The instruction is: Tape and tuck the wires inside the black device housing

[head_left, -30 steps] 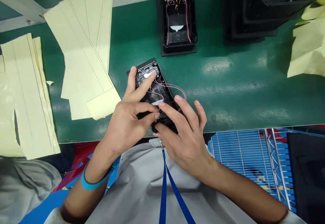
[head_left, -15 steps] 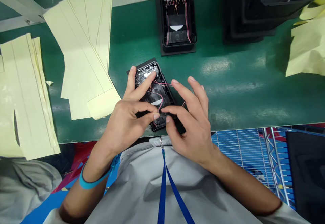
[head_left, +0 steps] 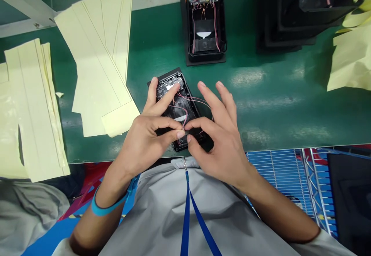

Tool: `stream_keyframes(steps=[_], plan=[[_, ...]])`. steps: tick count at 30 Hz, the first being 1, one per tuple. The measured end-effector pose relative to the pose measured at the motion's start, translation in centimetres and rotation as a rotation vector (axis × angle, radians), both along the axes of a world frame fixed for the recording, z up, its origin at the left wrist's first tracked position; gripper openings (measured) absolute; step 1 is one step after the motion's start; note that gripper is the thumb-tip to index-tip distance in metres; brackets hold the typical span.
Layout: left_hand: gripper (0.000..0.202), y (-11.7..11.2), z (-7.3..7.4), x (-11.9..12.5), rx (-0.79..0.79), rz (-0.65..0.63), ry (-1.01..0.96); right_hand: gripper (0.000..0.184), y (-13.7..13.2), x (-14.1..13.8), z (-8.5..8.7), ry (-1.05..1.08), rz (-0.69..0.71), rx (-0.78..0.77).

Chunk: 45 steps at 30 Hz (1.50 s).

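My left hand (head_left: 145,142) grips a black plastic housing (head_left: 181,111), its fingers across the open interior and its thumb near the far end. A circuit board (head_left: 169,84) sits at that far end, partly under my fingers. Thin pink wires (head_left: 197,101) run from it down the housing. My right hand (head_left: 218,147) is at the near end, with thumb and forefinger pinched close to the wires. I cannot tell whether a wire lies between them. The housing's near end is mostly hidden by my fingers.
A second wired housing (head_left: 205,26) stands ahead on the green bench mat (head_left: 275,101), with stacked black housings (head_left: 290,12) to its right. Yellow paper sheets (head_left: 98,62) lie to the left. A wire rack (head_left: 275,174) runs below the bench edge.
My right hand has drawn back from the housing's near end and its thumb and forefinger have come together by the wires. The pink wire loop now lies closer to the housing.
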<state>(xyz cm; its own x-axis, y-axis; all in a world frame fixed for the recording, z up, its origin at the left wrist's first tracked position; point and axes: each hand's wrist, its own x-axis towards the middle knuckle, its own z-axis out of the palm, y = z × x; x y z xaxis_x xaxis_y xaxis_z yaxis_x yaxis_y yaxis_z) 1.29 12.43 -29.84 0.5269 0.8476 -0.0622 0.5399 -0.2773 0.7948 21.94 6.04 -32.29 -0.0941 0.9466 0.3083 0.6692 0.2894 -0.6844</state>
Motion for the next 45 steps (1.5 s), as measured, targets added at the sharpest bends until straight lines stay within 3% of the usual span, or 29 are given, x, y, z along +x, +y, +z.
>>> stream_keyframes(steps=[6,11,32,37,45], plan=[[0.012,-0.1,0.5,0.3,-0.007,0.019,-0.009,0.011,-1.8,-1.1,1.0,-0.089,-0.024,-0.011],[0.012,-0.1,0.9,0.6,-0.060,0.053,-0.042,0.022,-2.9,-2.2,1.6,-0.105,-0.015,-0.123],[0.021,-0.5,0.6,-0.1,-0.091,0.048,0.022,0.020,-1.3,-1.9,0.7,0.109,-0.001,-0.265],[0.023,-0.6,0.5,-0.1,-0.044,0.041,0.078,0.020,-1.1,-2.0,0.2,0.088,-0.020,-0.237],[0.027,-0.7,-0.1,-0.1,0.078,0.008,0.186,0.004,-0.8,-2.3,-2.4,-0.040,-0.071,-0.039]])
